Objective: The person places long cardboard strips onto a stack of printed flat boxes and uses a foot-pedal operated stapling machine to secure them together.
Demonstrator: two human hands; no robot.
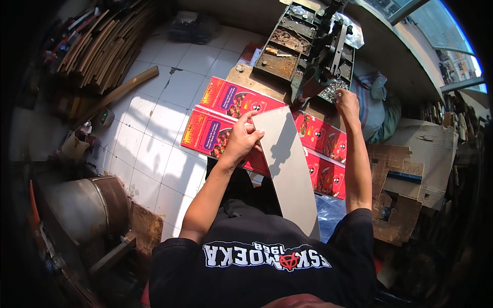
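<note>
My left hand grips the left edge of a long grey-beige board, near its far end, with the thumb on top. The board slants from a dark metal press back toward my chest, and a shadow falls across it. Out to the right, my right hand is at the near edge of a compartment of small shiny metal pieces. Its fingers are pinched together; whatever they may hold is too small to make out. Red printed panels lie under and on both sides of the board.
Divided metal trays with small parts flank the press. Stacked cardboard sheets lean at the far left, beside a long cardboard strip. A metal drum stands at the near left. Sacks and cut cardboard crowd the right.
</note>
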